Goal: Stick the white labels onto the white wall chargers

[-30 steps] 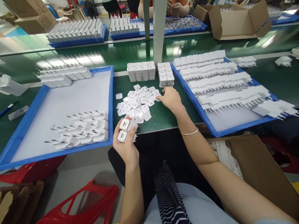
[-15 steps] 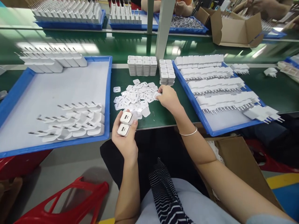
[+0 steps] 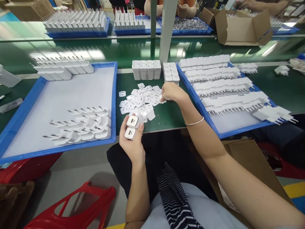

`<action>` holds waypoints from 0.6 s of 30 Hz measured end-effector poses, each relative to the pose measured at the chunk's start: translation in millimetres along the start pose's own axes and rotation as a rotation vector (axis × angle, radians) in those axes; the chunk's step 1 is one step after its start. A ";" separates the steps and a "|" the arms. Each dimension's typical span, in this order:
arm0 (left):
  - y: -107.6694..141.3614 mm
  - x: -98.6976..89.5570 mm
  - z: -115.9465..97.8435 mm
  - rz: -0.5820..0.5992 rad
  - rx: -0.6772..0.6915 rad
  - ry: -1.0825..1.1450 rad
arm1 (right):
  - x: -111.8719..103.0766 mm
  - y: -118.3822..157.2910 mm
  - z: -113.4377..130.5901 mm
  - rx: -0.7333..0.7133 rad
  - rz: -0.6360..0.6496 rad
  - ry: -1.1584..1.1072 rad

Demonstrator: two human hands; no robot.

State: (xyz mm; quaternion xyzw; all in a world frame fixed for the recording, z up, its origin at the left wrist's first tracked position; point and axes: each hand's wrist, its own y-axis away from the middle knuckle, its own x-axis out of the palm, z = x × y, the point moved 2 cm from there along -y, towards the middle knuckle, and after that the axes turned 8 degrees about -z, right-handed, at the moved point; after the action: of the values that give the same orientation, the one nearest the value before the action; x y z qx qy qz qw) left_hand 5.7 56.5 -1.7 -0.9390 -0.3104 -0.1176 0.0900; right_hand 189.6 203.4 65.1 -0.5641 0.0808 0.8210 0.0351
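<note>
My left hand [image 3: 133, 149] is closed around two white USB charger blocks [image 3: 131, 127], their port ends tilted up towards me. At the right edge of a loose pile of small white cover plates [image 3: 140, 101], my right hand [image 3: 173, 91] is bent down with its fingers pinched. Between those fingertips sits a white cover plate [image 3: 162, 100], partly hidden by the fingers. The pile lies on the green bench just beyond my left hand. Behind it stand neat stacks of the same plates [image 3: 146, 70], with a second, smaller group of stacks [image 3: 171, 73] to the right.
A blue-rimmed tray [image 3: 114, 101] on the left carries rows of white plug chargers. Another blue tray [image 3: 234, 132] on the right holds several more rows. A metal post [image 3: 166, 35] rises behind the stacks. Across the bench are more trays, an open carton [image 3: 240, 30] and co-workers' hands.
The whole view has shifted slightly to the right. My right hand stays pinched at the pile's right edge, its wrist a little more raised. The left hand keeps its two charger blocks.
</note>
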 end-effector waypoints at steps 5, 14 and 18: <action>0.1 -2.7 -0.4 -0.001 -0.060 0.053 | 1.6 0.5 -10.5 -0.034 -0.029 -0.098; 8.3 2.1 -7.4 0.377 -0.205 0.092 | 12.9 66.8 -31.4 -0.206 -0.145 -0.562; 12.9 12.3 -6.8 0.607 -0.223 0.067 | 26.4 102.9 -37.8 -0.211 -0.046 -1.098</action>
State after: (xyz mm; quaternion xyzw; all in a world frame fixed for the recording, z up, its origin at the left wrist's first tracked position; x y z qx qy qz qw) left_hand 22.0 51.6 6.9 -0.9884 0.0016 -0.1494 0.0277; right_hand 199.6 94.8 36.8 -0.0557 -0.0441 0.9969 0.0333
